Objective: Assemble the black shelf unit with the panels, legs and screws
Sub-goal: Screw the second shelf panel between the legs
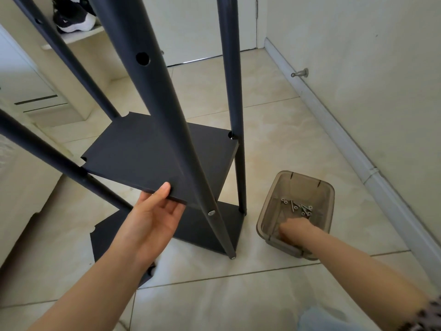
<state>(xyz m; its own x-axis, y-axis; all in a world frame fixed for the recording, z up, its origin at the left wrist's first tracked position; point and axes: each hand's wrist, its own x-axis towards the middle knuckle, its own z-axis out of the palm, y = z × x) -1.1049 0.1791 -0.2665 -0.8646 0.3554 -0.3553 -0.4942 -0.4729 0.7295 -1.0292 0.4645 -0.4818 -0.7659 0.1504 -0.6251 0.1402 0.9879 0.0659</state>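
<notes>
The black shelf unit stands on the tiled floor with several round legs, the nearest leg crossing the middle of the view. A bottom panel sits low between the legs. A second black panel hangs higher and tilted. My left hand grips its near edge, thumb on top and fingers underneath. A silver screw head shows in the nearest leg. My right hand reaches down into a clear brown plastic box that holds several loose screws; its fingers are hidden from view.
A wall with white skirting runs along the right, with a metal door stop on it. A white door is behind the unit. White furniture and a black-and-white shoe sit at the left.
</notes>
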